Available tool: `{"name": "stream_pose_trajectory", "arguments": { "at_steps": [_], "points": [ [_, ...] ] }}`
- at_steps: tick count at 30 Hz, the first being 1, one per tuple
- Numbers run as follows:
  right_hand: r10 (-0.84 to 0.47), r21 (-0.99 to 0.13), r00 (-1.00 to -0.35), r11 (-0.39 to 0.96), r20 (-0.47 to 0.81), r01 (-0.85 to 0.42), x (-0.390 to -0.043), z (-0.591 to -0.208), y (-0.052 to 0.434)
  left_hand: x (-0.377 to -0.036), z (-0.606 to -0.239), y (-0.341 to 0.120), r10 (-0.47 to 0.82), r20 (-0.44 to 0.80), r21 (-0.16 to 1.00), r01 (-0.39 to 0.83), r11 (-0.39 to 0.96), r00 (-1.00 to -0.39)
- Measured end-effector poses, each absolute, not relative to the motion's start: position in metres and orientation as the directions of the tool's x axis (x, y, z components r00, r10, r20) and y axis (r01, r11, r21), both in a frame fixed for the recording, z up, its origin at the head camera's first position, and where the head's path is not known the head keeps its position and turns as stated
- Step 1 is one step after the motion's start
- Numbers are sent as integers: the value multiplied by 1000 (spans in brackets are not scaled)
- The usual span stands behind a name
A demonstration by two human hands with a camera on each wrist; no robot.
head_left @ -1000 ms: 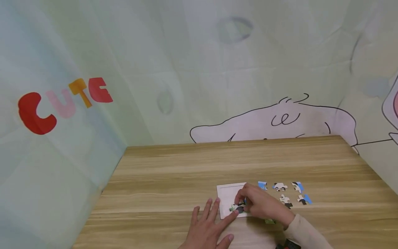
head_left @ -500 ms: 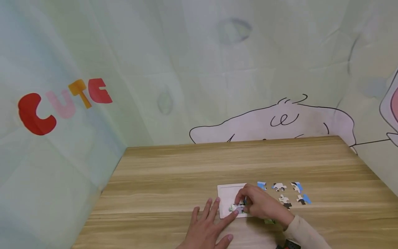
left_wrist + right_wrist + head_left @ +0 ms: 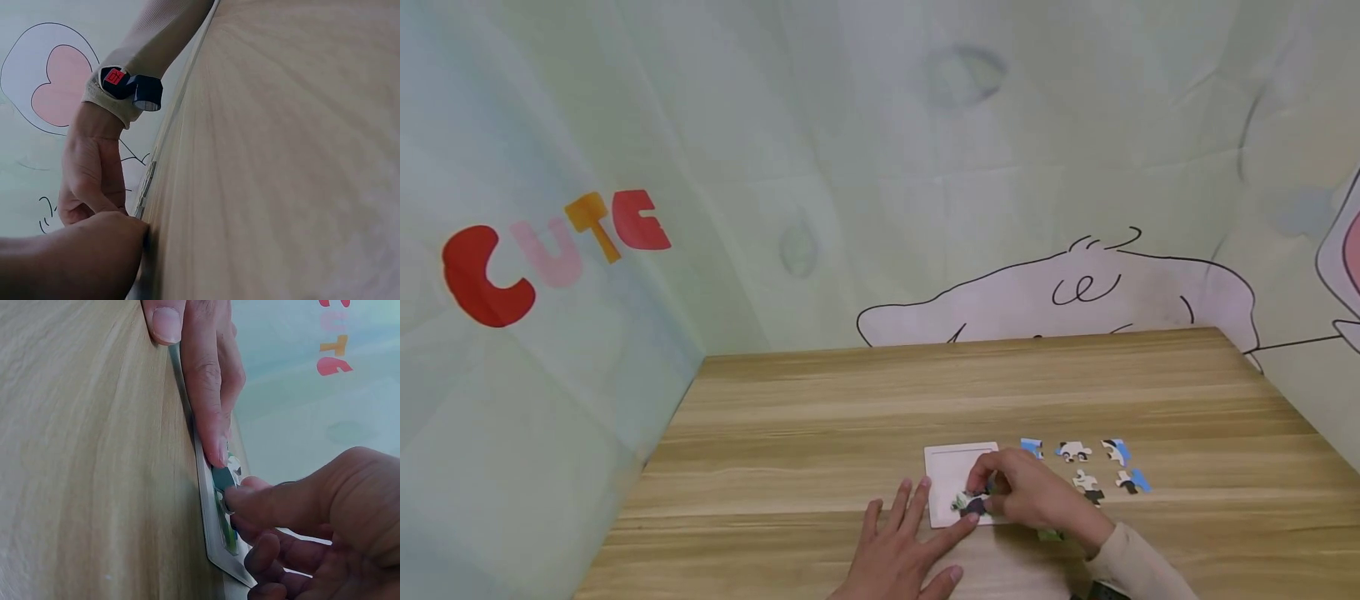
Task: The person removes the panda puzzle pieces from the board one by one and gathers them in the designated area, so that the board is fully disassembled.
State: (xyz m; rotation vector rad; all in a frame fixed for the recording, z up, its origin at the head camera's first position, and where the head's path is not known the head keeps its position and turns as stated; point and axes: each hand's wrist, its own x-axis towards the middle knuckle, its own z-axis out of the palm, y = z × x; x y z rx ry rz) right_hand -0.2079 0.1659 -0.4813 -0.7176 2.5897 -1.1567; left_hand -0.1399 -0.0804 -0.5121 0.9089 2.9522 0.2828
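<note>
A white square puzzle tray (image 3: 945, 467) lies on the table with joined panda puzzle pieces (image 3: 976, 505) in its near part. My left hand (image 3: 895, 546) rests with spread, straight fingers at the tray's left and near sides. Its index fingertip presses on a dark piece at the near rim, as the right wrist view shows. With thumb and fingers my right hand (image 3: 1037, 496) pinches a puzzle piece at the right end of that group; the fingers hide most of it. The right wrist view shows green and dark pieces (image 3: 224, 478) inside the tray's rim.
Several loose puzzle pieces lie right of the tray, among them a panda-face piece (image 3: 1074, 452) and a blue-and-black one (image 3: 1132, 481). A green piece (image 3: 1049, 534) shows partly beneath my right wrist. A printed cloth stands behind the wooden table (image 3: 790, 433).
My right hand has shifted slightly over the tray, still pinching at the same spot. The shine on the dark piece came and went. My left hand stays almost in place.
</note>
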Motion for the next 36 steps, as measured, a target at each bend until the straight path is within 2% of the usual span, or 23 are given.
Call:
{"name": "stream_pose_trajectory", "arguments": {
  "at_steps": [11,19,27,36],
  "points": [
    [-450,-740,-893,589,33,-324,-207,-480,164,-140,-511,-81,561,13,187,554,812,-827],
    [-415,-808,-910,535,6,-249,-206,-477,169,-140,-510,-81,557,-12,209,542,814,-831],
    [-374,-835,-928,513,-8,-199,-204,-469,184,-141,-507,-81,555,-79,261,520,813,-828],
    [-345,-852,-939,490,5,-184,-202,-466,213,-142,-511,-82,571,-52,262,541,800,-819]
  ]
}}
